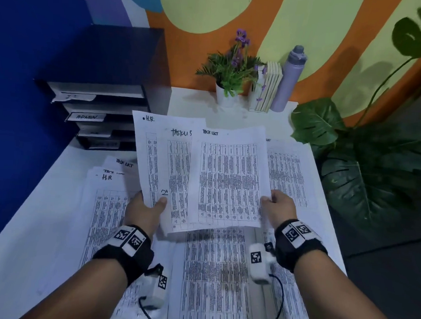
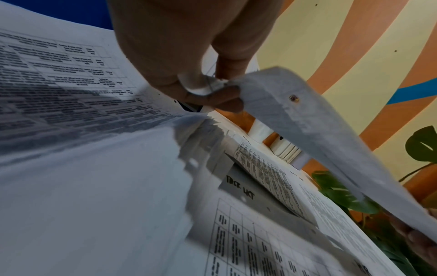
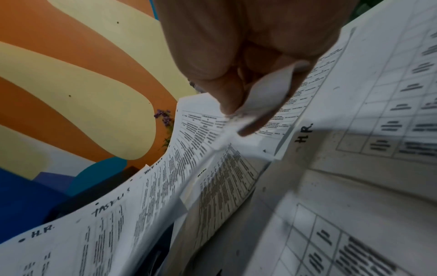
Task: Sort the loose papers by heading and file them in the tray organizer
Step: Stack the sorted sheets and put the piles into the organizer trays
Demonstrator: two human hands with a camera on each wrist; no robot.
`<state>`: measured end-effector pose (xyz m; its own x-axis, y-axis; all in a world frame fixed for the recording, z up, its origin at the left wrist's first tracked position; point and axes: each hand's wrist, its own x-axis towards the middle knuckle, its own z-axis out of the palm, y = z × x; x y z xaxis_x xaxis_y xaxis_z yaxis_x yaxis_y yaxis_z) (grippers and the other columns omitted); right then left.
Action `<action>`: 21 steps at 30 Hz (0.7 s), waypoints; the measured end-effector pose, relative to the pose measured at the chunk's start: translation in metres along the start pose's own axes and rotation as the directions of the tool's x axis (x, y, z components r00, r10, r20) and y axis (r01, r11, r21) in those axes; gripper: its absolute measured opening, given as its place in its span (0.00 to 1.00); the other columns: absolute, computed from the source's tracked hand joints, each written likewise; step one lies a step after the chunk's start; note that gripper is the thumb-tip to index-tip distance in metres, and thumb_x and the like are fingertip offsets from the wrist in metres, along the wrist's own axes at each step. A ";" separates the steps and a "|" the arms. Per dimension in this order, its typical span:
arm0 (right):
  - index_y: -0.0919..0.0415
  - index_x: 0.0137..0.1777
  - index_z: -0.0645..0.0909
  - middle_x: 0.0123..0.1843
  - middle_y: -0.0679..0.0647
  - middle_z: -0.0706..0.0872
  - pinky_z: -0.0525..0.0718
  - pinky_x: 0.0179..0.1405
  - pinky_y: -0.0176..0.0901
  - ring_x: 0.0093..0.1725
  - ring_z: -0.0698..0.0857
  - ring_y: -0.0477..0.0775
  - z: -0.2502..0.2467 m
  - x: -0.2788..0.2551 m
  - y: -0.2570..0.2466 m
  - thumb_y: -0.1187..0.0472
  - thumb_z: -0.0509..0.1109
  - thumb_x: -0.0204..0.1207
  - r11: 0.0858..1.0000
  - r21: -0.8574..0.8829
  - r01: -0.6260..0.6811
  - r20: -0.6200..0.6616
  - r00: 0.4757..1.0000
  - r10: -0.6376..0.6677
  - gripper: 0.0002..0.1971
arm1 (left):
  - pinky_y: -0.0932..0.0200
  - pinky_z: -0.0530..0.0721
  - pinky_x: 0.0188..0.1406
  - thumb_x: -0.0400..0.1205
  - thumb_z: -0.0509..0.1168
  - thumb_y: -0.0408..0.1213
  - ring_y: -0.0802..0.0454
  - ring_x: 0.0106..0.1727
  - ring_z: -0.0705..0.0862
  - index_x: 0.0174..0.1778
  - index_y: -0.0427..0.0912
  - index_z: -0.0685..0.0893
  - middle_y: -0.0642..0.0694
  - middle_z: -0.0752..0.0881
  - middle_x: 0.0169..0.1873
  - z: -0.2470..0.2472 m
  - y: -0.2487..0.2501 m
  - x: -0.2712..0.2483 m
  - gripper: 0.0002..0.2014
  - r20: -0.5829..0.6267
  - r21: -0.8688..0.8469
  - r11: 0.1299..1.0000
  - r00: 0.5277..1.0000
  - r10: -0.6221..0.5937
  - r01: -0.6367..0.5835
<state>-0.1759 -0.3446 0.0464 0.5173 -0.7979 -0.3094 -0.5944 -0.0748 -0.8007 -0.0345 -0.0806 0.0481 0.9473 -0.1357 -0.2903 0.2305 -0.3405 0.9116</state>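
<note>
**Three sheets held up over a worktop full of papers**

Nearest, two arms with black wrist bands. Under them, loose papers (image 1: 213,269) spread flat over the white worktop (image 1: 30,223), all printed with tables.

Left hand (image 1: 144,210) up off the worktop, thumb on top and fingers (image 2: 220,99) curled under, pinching the bottom left corner of two sheets: an "H.R." sheet (image 1: 143,156) at the back and a "TASK LIST" sheet (image 1: 176,182) on top of it. Right hand (image 1: 279,205) pinching the bottom right edge of a third sheet (image 1: 230,180), also headed "TASK LIST", thumb on the front and fingers (image 3: 260,119) behind. All three fanned out and held above the worktop, overlapping, tops tilted away.

To the left, flat on the worktop, a small pile (image 1: 110,198) with "H.R." on top and two "TASK LIST" headings peeking out behind.

Farther back on the left, the dark tray organizer (image 1: 97,104), with stacked shelves and white labels; one reads "ADMIN", the lower ones too blurry to read.

At the back by the painted wall, a flower pot (image 1: 226,96), some books (image 1: 266,89) standing up and a purple bottle (image 1: 290,80). Big green leaves (image 1: 375,168) on the right.
</note>
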 end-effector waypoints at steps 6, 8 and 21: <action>0.56 0.47 0.79 0.39 0.51 0.83 0.83 0.34 0.37 0.36 0.81 0.49 0.000 -0.006 -0.008 0.62 0.64 0.83 0.996 0.084 -0.029 0.121 0.993 0.019 0.04 | 0.39 0.84 0.60 0.80 0.72 0.38 0.46 0.54 0.87 0.48 0.55 0.83 0.54 0.89 0.50 0.013 0.003 -0.005 0.07 0.030 -0.038 0.999 0.999 -0.029 0.030; 0.51 0.61 0.79 0.52 0.49 0.87 0.88 0.53 0.49 0.50 0.86 0.52 0.007 -0.009 -0.010 0.60 0.65 0.82 0.992 0.103 -0.071 0.259 0.965 0.042 0.10 | 0.39 0.85 0.61 0.80 0.72 0.40 0.47 0.54 0.87 0.51 0.54 0.84 0.53 0.90 0.50 0.019 0.004 -0.005 0.06 0.023 -0.029 0.999 0.999 -0.025 0.026; 0.56 0.70 0.75 0.58 0.65 0.85 0.85 0.57 0.61 0.56 0.84 0.69 -0.095 0.096 0.012 0.68 0.58 0.79 0.974 -0.200 -0.108 -0.306 0.951 0.043 0.20 | 0.50 0.80 0.53 0.87 0.62 0.47 0.43 0.51 0.83 0.65 0.44 0.82 0.46 0.85 0.52 -0.016 -0.004 0.012 0.16 -0.233 0.120 0.991 0.972 -0.029 0.059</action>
<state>-0.1918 -0.4791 0.0560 0.2778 -0.9452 -0.1715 -0.7578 -0.1059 -0.6438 -0.0207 -0.0660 0.0456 0.9658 0.0949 -0.2411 0.2574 -0.4574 0.8512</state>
